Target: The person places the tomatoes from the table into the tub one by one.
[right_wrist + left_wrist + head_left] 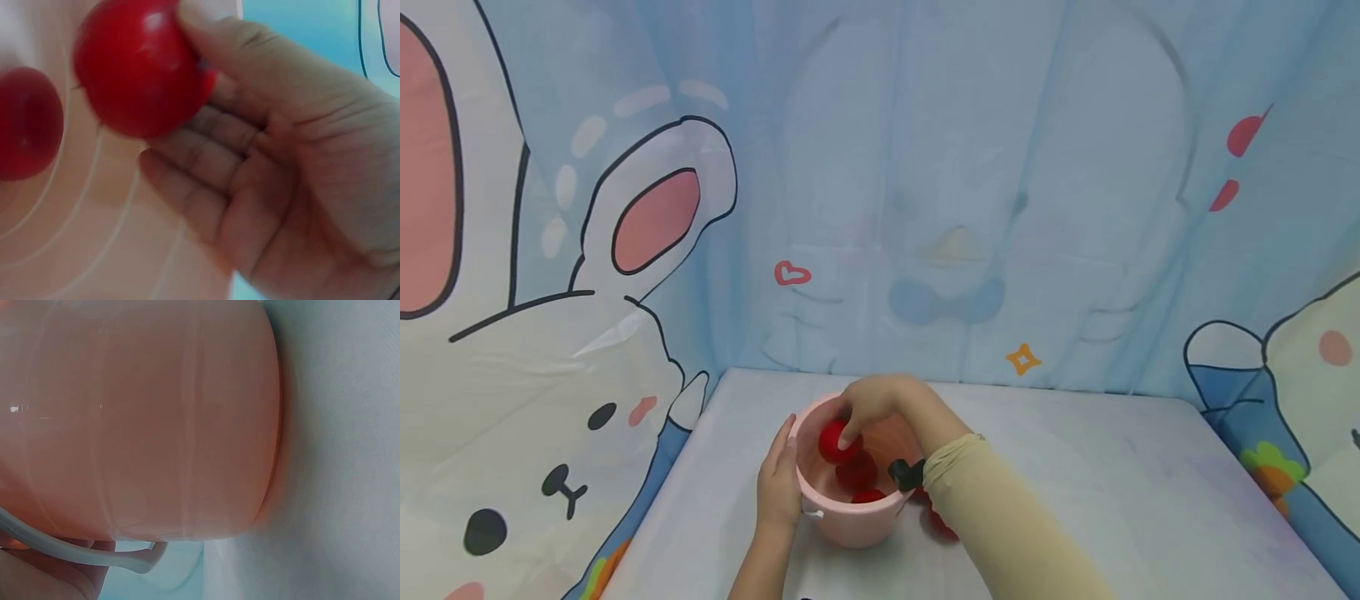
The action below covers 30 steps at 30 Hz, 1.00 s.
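Closest to me, across the lower right, runs my pale yellow sleeve point(1030, 533), a black piece point(906, 475) at its cuff. Just beside it, red balls point(942, 527), partly hidden by my arm, lie on the white tabletop point(1090, 475) next to the upright pink bucket point(853, 529). My left hand point(779, 487) rests against the bucket's left side, fingers extended near the rim, close to the pale handle point(69, 550). My right hand point(880, 404) reaches over the rim and pinches one red ball point(829, 449) within the bucket's opening; more red balls sit below it inside. Beyond the table hangs a light blue backdrop point(850, 167) printed with a white rabbit point(625, 358) at left.
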Each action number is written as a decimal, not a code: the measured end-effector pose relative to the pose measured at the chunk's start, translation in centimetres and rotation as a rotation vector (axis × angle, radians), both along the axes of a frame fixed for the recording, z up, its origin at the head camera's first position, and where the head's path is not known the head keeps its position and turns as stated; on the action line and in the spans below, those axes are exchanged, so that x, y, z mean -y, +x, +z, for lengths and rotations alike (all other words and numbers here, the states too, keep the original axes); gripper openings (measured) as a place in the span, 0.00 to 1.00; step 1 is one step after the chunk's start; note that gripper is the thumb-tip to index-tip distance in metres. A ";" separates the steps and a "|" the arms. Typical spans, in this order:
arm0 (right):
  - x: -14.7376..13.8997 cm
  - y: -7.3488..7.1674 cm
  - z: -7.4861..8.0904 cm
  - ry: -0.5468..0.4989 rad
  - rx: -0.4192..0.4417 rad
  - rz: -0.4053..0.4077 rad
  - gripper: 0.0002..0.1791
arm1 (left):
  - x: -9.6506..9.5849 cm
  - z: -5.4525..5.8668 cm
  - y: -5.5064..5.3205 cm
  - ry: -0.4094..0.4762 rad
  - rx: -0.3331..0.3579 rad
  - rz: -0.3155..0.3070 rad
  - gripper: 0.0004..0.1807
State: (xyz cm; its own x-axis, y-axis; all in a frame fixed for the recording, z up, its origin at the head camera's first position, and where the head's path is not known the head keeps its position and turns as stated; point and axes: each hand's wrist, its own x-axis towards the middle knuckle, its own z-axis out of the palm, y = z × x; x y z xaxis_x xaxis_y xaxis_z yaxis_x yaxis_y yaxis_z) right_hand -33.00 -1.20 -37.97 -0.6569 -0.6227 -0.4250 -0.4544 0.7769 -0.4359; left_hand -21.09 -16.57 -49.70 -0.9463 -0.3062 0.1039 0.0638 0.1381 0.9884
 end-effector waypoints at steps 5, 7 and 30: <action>0.1 -0.3 -0.8 0.029 0.016 0.014 0.25 | 0.0 0.1 0.0 -0.002 0.014 0.008 0.27; 0.1 -0.4 -1.0 0.033 0.025 0.020 0.25 | -0.1 0.1 0.0 0.000 0.022 0.010 0.27; -1.9 0.1 0.2 -0.050 -0.070 0.090 0.23 | -0.1 0.0 0.1 0.013 0.008 0.004 0.28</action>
